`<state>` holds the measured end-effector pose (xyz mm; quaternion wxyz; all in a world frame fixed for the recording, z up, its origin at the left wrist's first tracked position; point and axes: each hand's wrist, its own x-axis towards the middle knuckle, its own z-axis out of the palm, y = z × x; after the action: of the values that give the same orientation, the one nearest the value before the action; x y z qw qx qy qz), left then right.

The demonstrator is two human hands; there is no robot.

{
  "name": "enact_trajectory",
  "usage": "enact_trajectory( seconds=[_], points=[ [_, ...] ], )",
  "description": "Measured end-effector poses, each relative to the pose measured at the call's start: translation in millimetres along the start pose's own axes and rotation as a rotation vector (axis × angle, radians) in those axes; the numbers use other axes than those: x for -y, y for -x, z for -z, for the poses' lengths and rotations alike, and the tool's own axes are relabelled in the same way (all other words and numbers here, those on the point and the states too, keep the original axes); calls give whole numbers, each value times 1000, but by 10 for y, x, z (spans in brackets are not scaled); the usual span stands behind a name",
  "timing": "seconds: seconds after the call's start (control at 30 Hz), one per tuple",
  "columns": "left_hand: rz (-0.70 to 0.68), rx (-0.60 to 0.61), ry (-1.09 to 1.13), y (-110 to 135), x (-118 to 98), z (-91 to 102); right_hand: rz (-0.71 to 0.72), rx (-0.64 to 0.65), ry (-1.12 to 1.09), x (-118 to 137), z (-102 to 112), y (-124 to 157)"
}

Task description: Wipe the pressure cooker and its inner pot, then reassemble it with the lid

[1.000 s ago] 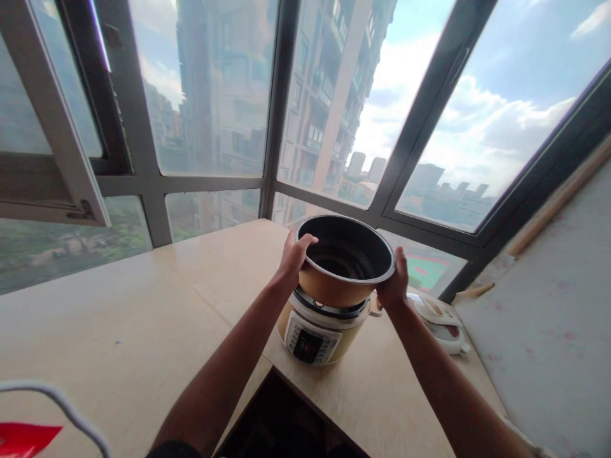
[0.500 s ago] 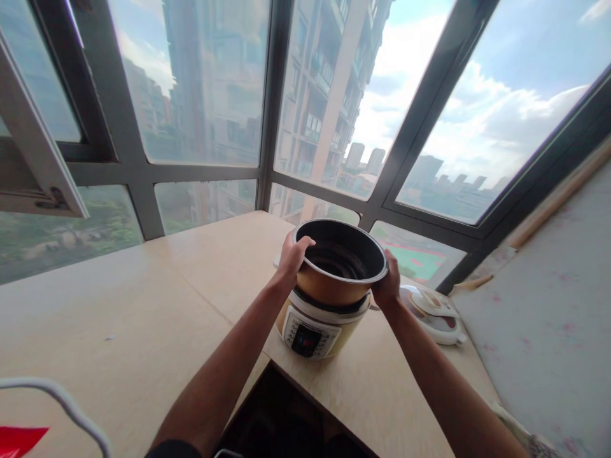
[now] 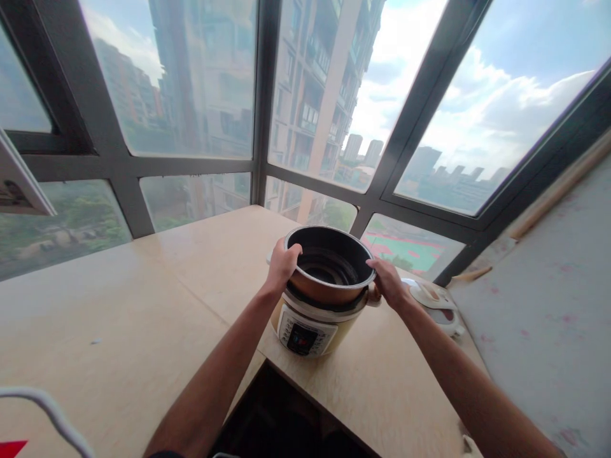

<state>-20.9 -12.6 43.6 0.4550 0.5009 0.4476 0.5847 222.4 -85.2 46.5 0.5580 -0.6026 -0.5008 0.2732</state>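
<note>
Both hands hold a round inner pot (image 3: pixel 329 292), dark inside and copper-brown outside with a silvery rim. My left hand (image 3: pixel 281 267) grips its left rim, thumb over the edge. On the opposite side my right hand (image 3: pixel 387 281) closes on the rim, thumb at the top edge. The pot stands partly out of the pressure cooker base (image 3: pixel 305 331), its lower part hidden in the opening. A white-framed panel with a dark display faces me on the base. To the right, partly behind my right forearm, lies the cooker's lid (image 3: pixel 436 305).
The cooker stands on a beige counter (image 3: pixel 143 305) beneath large windows. A dark rectangular opening (image 3: pixel 286 413) is cut into the counter in front of it. A white cable (image 3: pixel 48 413) and a red item (image 3: pixel 13 448) are at the lower left. A patterned wall (image 3: pixel 539 318) bounds the right.
The pot has sunk somewhat lower into the cooker base, still held by both hands. My right hand's fingers have shifted at the rim. The view has turned slightly.
</note>
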Motion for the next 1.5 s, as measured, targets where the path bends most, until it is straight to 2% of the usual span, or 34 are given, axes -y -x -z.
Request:
enact_trajectory(
  seconds=[0.23, 0.37, 0.57, 0.73, 0.9, 1.13, 1.23, 1.4, 1.5],
  points=[
    [-30, -55, -213, 48, 86, -16, -10, 117, 350, -121, 107, -113],
    [-29, -56, -268, 67, 107, -15, -36, 159, 399, -203, 142, -123],
    [-43, -89, -342, 137, 123, 10, -5, 141, 452, -264, 126, -76],
    [-151, -142, -426, 135, 299, 46, 31, 127, 503, -337, 87, -39],
    [-177, -112, -373, 114, 482, 84, 79, 113, 562, -385, 69, -31],
    [-156, -103, -345, 120, 529, 109, 141, 136, 659, -414, 61, -42],
    [-166, -76, -343, 112, 546, 119, 113, 129, 641, -463, 60, -55],
    [-128, -108, -260, 112, 566, 103, 92, 28, 444, -535, 51, -49],
    [-115, -95, -306, 122, 561, 101, 100, 30, 414, -531, 46, -13]
  ],
)
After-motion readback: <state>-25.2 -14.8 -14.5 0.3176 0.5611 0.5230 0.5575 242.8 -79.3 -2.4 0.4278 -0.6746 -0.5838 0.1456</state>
